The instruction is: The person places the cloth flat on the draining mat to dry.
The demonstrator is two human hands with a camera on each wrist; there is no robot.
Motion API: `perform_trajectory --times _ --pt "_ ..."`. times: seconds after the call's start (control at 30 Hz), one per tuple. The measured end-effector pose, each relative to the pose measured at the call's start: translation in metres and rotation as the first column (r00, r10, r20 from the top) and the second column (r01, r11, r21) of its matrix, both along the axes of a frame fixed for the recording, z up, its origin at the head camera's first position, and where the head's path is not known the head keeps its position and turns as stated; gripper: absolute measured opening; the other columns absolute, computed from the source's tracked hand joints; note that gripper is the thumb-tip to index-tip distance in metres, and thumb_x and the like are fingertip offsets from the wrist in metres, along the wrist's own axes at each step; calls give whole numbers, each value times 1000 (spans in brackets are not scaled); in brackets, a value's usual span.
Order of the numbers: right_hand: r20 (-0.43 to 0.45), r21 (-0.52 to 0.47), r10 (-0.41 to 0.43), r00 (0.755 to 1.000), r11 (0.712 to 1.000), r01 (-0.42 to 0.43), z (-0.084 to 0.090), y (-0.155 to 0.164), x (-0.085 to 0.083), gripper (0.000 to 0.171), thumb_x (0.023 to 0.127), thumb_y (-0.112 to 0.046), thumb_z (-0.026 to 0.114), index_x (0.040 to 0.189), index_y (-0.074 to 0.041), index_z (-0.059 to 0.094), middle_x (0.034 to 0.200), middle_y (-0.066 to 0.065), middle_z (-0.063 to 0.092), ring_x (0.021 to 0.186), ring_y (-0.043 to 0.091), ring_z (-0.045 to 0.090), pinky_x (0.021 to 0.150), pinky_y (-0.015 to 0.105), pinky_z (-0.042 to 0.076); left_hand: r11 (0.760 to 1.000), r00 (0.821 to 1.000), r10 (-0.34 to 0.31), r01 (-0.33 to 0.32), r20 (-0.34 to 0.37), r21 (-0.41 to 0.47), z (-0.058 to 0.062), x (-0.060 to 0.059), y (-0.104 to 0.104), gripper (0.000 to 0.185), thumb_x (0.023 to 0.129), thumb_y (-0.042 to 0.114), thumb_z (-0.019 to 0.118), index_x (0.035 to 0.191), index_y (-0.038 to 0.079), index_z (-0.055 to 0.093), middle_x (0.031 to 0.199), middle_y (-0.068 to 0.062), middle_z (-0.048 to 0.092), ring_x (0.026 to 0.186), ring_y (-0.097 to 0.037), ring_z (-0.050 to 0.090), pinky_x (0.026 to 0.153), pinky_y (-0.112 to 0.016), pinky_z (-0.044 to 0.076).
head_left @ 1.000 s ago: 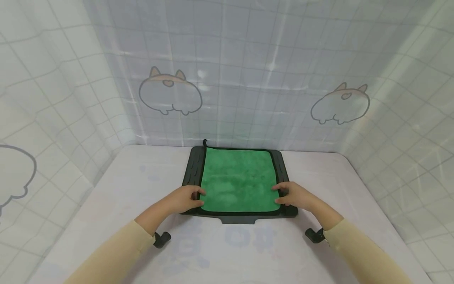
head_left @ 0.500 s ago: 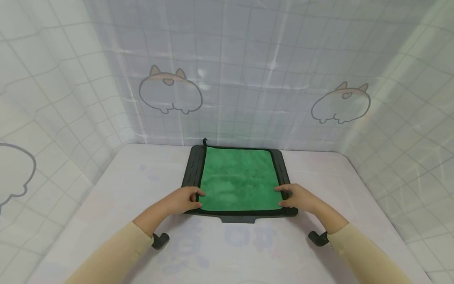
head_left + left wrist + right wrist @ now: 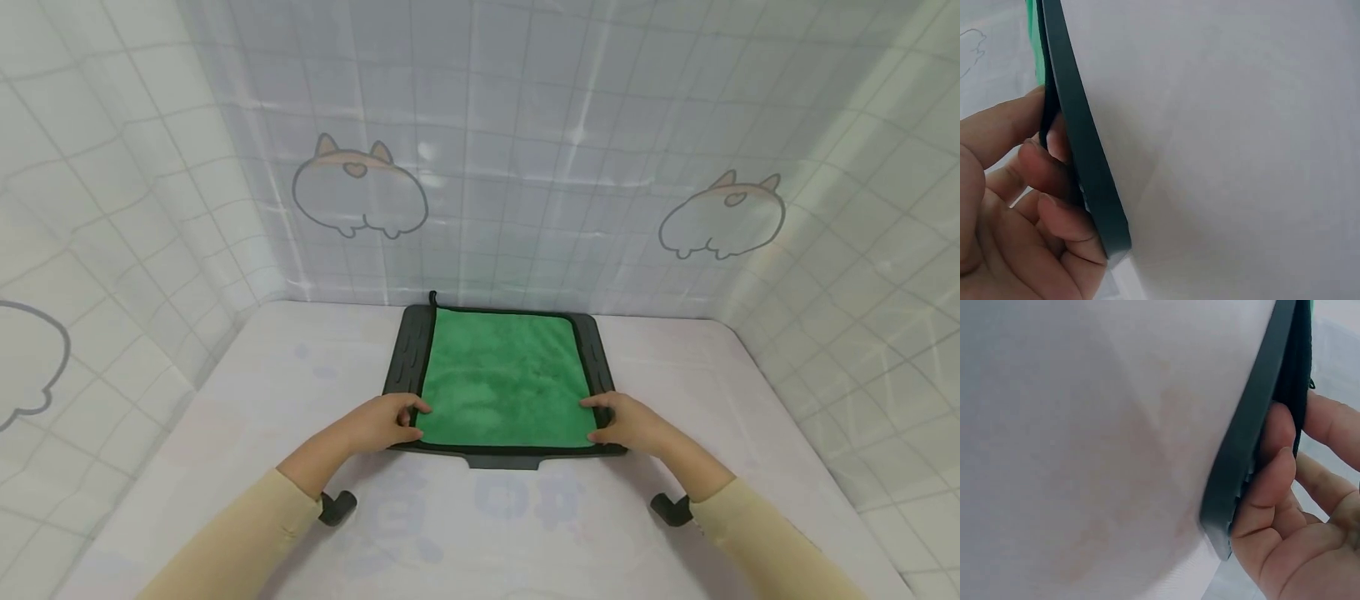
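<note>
Both hands have slid slightly outward, left hand [image 3: 382, 423] and right hand [image 3: 628, 423] now pinching the green microfibre cloth [image 3: 501, 385]'s near corners on the dark plastic tray [image 3: 408, 350].

Your left hand [image 3: 386, 423] and right hand [image 3: 626, 423] cover the near corners of the green cloth [image 3: 502, 379], so you cannot see how those corners lie. In both wrist views the dark tray [image 3: 1085, 162] runs off the picture's edge, and most of the cloth is hidden behind its rim.
</note>
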State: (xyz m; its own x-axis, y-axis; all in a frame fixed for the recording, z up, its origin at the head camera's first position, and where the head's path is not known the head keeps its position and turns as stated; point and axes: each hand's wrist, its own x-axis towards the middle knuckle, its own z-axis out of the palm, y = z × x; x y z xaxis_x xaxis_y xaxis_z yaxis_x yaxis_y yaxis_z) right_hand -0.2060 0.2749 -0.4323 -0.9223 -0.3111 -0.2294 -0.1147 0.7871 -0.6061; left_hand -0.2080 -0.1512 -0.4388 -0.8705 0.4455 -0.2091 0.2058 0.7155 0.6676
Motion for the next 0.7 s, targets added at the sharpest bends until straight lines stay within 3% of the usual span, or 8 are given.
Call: perform_trajectory --times 0.1,0.23,0.4,0.7 --pt "-25 19 11 1000 1000 -11 -2 -1 1 58 84 -13 83 137 -6 61 125 16 59 76 19 51 66 36 49 1000 1000 12 -12 -11 -19 1 2 2 39 93 17 74 130 12 63 77 0 54 62 -13 47 58 -29 42" --pt "-84 65 62 995 996 -56 -2 -1 1 59 81 -12 84 135 -4 61 117 17 59 94 22 56 76 37 50 998 999 27 -29 -32 -57 1 5 7 40 92 16 75 130 12 63 76 1 56 62 -14 50 58 -29 43" --pt "-118 86 84 989 993 -74 -1 0 3 61 81 -13 85 135 -3 60 112 16 58 98 26 59 81 41 52 993 996 51 -58 -71 -102 3 8 10 41 90 17 77 129 13 63 74 3 57 61 -13 52 58 -29 44" --pt "-89 171 93 992 982 -76 7 4 4 64 81 -18 85 137 -2 58 113 17 57 95 26 61 82 45 53 988 991 52 -69 -124 -140 1 9 9 44 87 18 80 127 12 64 71 5 56 61 -11 52 59 -30 44"
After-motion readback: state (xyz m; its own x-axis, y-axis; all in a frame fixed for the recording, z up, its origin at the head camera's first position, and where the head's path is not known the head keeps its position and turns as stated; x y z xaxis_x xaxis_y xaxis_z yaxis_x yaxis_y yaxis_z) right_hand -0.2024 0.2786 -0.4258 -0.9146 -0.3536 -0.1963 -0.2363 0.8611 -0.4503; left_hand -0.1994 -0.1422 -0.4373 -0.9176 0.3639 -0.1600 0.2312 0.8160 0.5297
